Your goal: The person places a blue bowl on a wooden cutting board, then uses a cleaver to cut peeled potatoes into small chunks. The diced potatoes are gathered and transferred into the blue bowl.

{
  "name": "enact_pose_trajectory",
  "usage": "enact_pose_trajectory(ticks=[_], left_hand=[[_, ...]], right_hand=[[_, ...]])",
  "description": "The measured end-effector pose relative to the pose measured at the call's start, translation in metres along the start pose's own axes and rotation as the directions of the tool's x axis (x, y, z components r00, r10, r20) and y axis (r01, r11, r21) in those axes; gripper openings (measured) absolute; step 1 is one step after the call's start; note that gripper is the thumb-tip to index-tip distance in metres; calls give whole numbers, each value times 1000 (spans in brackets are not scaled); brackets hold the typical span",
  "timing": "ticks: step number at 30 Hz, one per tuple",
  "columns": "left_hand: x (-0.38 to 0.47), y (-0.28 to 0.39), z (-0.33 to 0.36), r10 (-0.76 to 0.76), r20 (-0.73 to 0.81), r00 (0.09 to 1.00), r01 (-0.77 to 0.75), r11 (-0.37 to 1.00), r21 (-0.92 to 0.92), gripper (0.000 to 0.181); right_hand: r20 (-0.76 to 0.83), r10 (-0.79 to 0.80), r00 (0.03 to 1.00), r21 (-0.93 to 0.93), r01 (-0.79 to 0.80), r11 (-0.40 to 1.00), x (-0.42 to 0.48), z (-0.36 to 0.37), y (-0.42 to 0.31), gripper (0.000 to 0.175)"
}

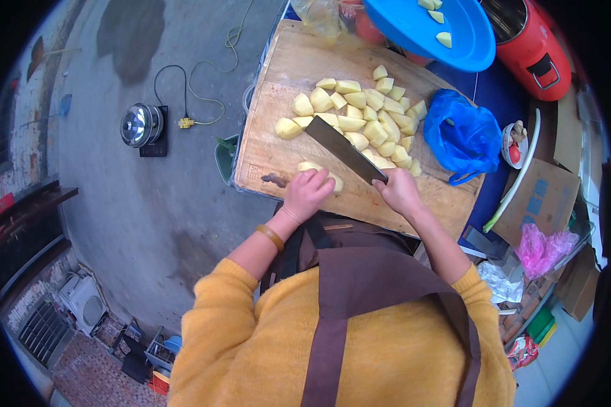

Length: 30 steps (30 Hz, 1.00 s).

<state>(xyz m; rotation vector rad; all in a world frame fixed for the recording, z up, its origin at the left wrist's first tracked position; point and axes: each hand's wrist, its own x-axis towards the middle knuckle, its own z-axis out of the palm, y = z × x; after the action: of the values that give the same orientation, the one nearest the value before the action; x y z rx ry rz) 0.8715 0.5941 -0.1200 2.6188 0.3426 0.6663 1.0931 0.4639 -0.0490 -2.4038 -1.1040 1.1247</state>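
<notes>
Under my left hand (309,193) is a peeled potato piece (337,181), pressed on the wooden cutting board (280,71) near its front edge. My fingers partly cover it. My right hand (398,189) grips the handle of a cleaver (343,147). Its broad dark blade points to the far left, above the board, and reaches over the edge of a heap of cut potato chunks (374,114). The blade is apart from the piece under my left hand. Some chunks behind the blade are hidden.
A blue plastic bag (461,135) lies on the board's right side. Beyond stand a blue basin (468,46) with potato chunks and a red cooker (534,51). A scallion (514,175) and a small bowl (504,147) lie right. A glass-lidded pot (141,124) stands on the floor left.
</notes>
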Motion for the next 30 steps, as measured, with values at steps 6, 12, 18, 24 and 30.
enact_pose_trajectory(ticks=[6,12,18,24,30], left_hand=[[-23,2,2,-192,105,976,203,973,-110,33],[-22,5,3,-291,-20,956,291,957,-22,27],[-23,1,2,-264,-12,964,264,964,-26,23],[-16,-3,-4,-262,-19,965,260,964,-59,23],[-11,-12,-13,-375,-64,925,367,924,-112,27]], right_hand=[[-49,-85,995,-8,85,996,-35,-4,-24,12],[38,-163,986,-171,167,971,-54,-10,-38,10],[170,-94,981,-392,155,907,-30,25,-44,14],[57,-196,979,-167,203,965,-23,33,-30,25],[-83,-392,916,10,394,919,-38,17,-12,30]])
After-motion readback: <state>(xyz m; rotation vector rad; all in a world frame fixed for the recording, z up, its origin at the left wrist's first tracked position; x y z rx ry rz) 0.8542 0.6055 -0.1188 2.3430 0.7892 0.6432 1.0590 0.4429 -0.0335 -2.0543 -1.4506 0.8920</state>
